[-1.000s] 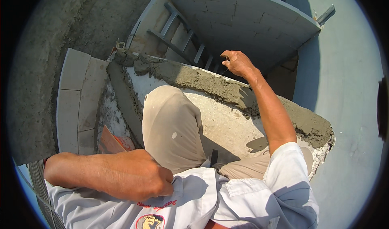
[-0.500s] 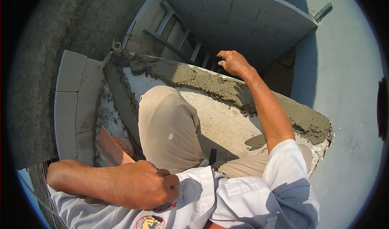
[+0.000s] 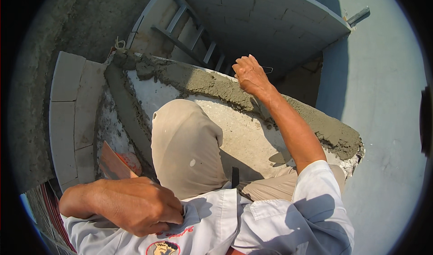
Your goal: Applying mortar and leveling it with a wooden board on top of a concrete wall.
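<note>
My left hand [image 3: 149,207] is closed against the front of my light shirt [image 3: 216,212], its fingertips curled at the chest pocket. What they pinch, if anything, is hidden. My right hand [image 3: 251,76] is raised over a strip of wet grey mortar [image 3: 203,83], back of the hand up and fingers bent. A thin, pale wire-like outline [image 3: 268,69] shows at its right side, and its kind is unclear. Beside my bent left knee [image 3: 185,137] stands a flat brown board-like piece [image 3: 112,162], with an orange-red object [image 3: 131,162] behind it.
Beyond the mortar is a shaded drop walled with pale blocks [image 3: 239,11]. A metal ladder [image 3: 191,34] leans inside it. A curved block wall [image 3: 67,115] stands at the left, and a smooth grey wall [image 3: 383,119] rises at the right.
My right hand has turned and shifted slightly left, and the thin outline now shows beside it. My left hand has moved a little left and down. The whole view has shifted slightly.
</note>
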Tool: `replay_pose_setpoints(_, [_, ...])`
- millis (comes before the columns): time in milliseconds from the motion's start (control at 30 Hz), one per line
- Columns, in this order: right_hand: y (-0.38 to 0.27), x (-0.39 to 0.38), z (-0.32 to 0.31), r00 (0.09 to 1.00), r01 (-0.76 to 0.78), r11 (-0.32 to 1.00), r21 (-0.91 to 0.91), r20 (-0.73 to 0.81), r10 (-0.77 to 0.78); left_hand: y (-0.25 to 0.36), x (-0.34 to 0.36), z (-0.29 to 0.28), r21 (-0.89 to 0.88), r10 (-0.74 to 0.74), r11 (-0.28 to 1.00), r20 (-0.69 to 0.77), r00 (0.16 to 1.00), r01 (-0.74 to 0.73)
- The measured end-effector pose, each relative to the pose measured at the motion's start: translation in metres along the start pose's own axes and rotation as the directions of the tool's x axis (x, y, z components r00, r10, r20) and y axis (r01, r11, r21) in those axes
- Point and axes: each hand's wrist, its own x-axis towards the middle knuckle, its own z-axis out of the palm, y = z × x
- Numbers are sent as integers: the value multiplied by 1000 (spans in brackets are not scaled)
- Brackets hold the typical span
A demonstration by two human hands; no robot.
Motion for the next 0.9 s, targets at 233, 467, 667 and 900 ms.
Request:
replay_pose_setpoints(233, [-7,9,30,996,-86,967,240,-13,92,-30,-27,-21,-111,91,981,-452,887,-157])
replay_pose_setpoints(467, [54,5,70,896,-154,936,-315,355,266,-286,-24,-43,-438,-437,899,-899,-29,10])
replay_pose_setpoints(667, [42,41,73,905,-63,979,-193,402,138,-456,49,4,-661,-630,684,-749,-205,309])
replay_pose_setpoints(900, [45,46,71,909,-106,966,-236,370,190,-514,111,17,-573,-430,535,-817,-383,621])
